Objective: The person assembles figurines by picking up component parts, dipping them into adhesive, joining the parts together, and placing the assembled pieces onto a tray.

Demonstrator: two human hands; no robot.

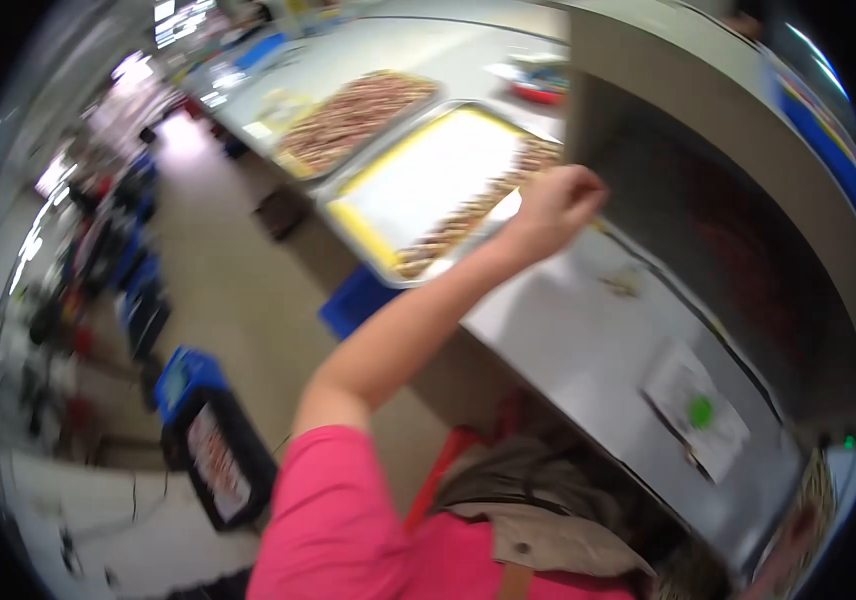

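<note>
My left hand (560, 205), at the end of a bare forearm with a pink sleeve, is raised over the near right corner of a metal tray. Its fingers are curled together, and anything between them is hidden. The tray (373, 250) has a yellow border and a white middle. Small brown pieces (458, 222) lie in a band along its near side. At the lower right edge, a blurred skin-coloured shape (793, 535) looks like my right hand, its fingers not readable.
Beyond stands a second tray filled with reddish-brown pieces (368, 115). A grey cabinet-like housing (718, 250) rises at the right. On the white table (568, 300) lies a paper with a green spot (700, 410). A black-and-blue bin (213, 440) stands on the floor.
</note>
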